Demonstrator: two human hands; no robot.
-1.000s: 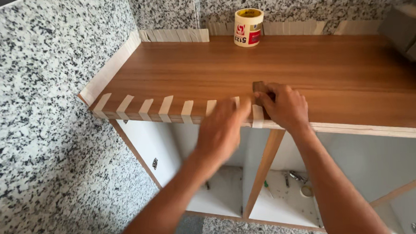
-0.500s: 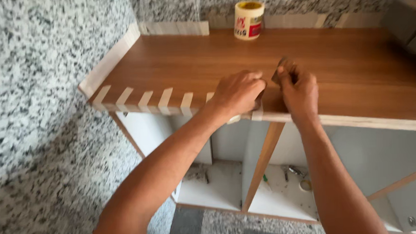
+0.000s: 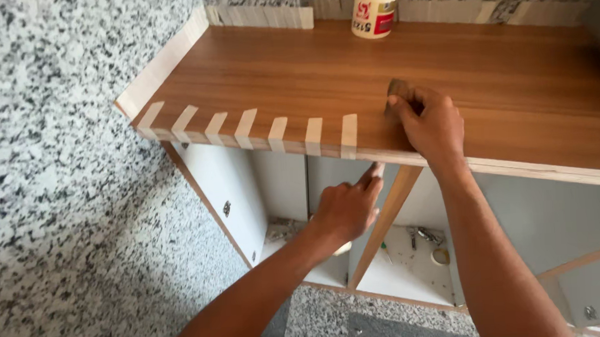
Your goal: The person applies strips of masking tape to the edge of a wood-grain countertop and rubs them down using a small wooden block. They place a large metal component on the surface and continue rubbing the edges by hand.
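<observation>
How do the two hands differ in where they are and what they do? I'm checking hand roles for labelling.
The right hand lies on top of the wooden countertop, pressing a small dark block with its fingers; the left hand holds nothing. The right hand is above the board; the left hand is below its front edge, fingertips touching the edge near the masking tape strips. Both are bare.
</observation>
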